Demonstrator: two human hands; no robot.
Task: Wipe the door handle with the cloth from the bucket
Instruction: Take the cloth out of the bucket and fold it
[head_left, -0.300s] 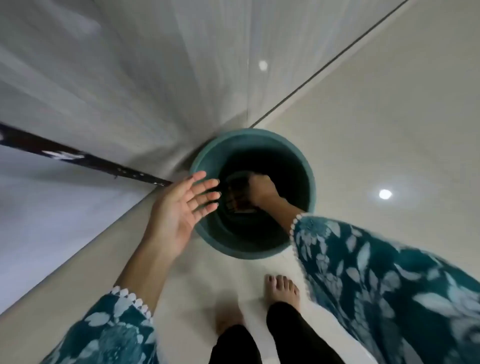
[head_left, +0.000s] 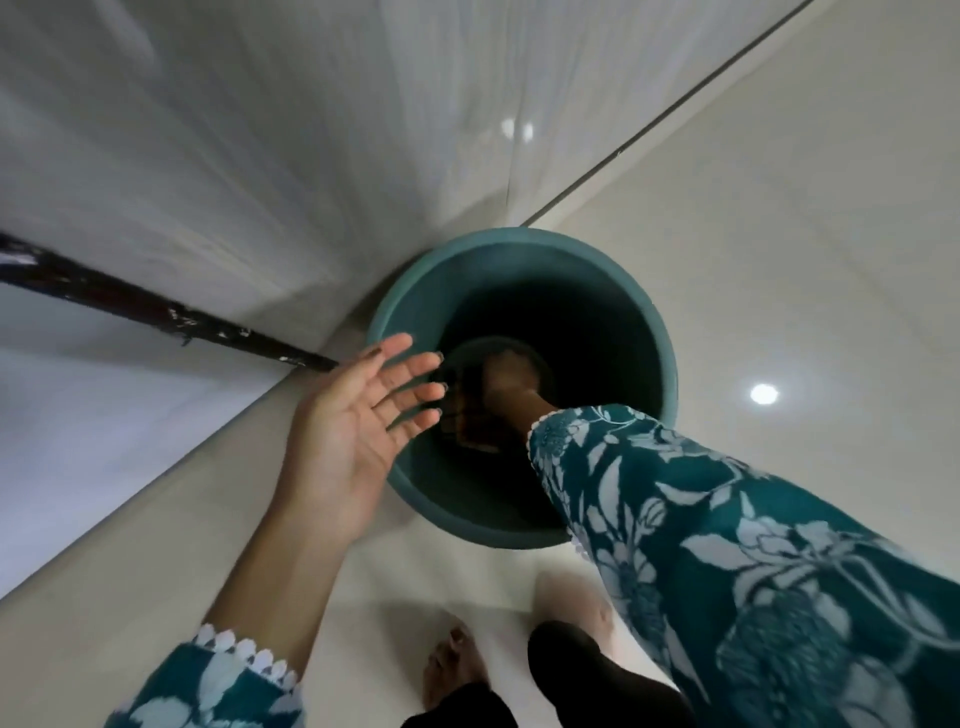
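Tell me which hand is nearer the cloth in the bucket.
Right. The right hand is down inside the bucket, on the dark cloth at its bottom. The left hand hovers open above the bucket's near-left rim, well above the cloth.

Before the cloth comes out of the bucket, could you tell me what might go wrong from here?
The right hand is deep in the teal bucket, so pulling the dark cloth up could tip it; the open left hand hovers at the rim without bracing. A wet cloth may drip on the glossy floor near the bare foot.

Matt teal plastic bucket (head_left: 660, 332), glossy floor (head_left: 779, 234)
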